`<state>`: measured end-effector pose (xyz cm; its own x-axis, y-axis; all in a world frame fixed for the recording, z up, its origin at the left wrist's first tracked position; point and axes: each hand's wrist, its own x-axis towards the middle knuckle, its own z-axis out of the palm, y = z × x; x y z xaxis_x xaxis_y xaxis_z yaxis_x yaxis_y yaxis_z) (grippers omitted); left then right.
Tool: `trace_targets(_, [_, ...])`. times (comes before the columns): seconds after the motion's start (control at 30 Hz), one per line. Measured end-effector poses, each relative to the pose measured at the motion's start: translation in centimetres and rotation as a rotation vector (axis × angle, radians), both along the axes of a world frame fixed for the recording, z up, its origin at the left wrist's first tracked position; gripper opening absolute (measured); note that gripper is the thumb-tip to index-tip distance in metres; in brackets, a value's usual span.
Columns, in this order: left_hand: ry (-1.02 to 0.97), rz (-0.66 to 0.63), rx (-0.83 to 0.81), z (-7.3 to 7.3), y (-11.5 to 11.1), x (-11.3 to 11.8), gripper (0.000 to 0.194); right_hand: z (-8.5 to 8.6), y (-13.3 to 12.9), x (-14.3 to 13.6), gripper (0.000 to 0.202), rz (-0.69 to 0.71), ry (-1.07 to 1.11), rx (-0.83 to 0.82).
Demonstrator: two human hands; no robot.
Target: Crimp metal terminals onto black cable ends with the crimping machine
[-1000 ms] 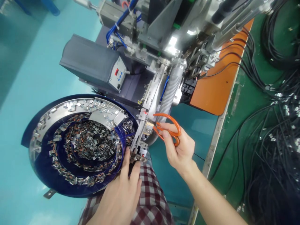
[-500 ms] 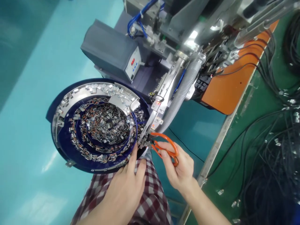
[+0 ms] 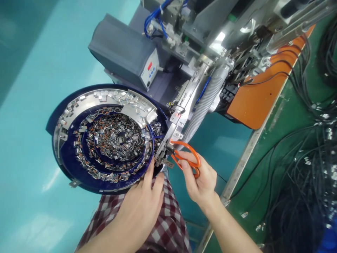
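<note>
My right hand [image 3: 201, 175] is closed around the orange handles of a pair of pliers [image 3: 196, 160], whose dark head is at the lower end of a metal feed track [image 3: 172, 135]. My left hand [image 3: 143, 200] rests at the near right rim of a round blue bowl [image 3: 61, 165], its index fingertip touching the rim by the track's end. Its fingers are apart and nothing shows in them. Many small metal parts [image 3: 118, 135] fill the bowl's middle and lie along its spiral ledges. A small metal bracket [image 3: 167, 162] sticks out below the pliers' head.
Behind the bowl stands a grey control box [image 3: 123, 49] with a red display. A ribbed grey hose [image 3: 205, 102] runs beside the track. At the right are an orange board [image 3: 259, 98] and a heap of black cables [image 3: 297, 182]. Checked cloth [image 3: 168, 225] lies below my hands.
The pliers' head has moved slightly up along the track's end, and the small bracket below it shows more clearly. My left hand stays at the rim. The view has shifted slightly.
</note>
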<state>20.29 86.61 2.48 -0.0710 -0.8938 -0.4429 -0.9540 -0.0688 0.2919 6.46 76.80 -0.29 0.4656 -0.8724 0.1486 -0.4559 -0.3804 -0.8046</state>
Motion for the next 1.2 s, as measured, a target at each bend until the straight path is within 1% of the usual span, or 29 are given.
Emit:
trace_targets(0.13, [-0.002,-0.014,-0.008,-0.1,-0.3,0.0,0.031,-0.3,-0.5,0.0,0.026,-0.059,-0.031,0.018])
trace_targets(0.3, [-0.017,-0.021,0.005,-0.1,-0.7,0.0,0.031,-0.4,-1.1,-0.1,0.024,-0.043,-0.015,-0.028])
trace_targets(0.53, [-0.042,-0.018,0.013,0.0,-0.8,-0.1,0.032,-0.8,-1.8,0.1,0.026,-0.070,-0.033,-0.033])
trace_targets(0.67, [-0.063,-0.019,0.030,-0.2,-0.8,-0.2,0.031,-0.8,-2.2,0.1,0.025,-0.090,-0.021,-0.047])
trace_targets(0.8, [-0.062,-0.029,0.015,-0.6,-0.7,-0.1,0.032,-0.6,-2.4,0.1,0.024,-0.060,-0.034,-0.074])
trace_targets(1.0, [-0.047,-0.035,0.004,-0.7,-0.6,0.1,0.032,-0.9,-2.5,0.1,0.025,-0.073,-0.052,-0.042])
trace_targets(1.2, [-0.015,-0.016,0.018,-0.7,-1.0,0.3,0.033,-1.5,-2.9,0.1,0.029,-0.101,-0.076,-0.045])
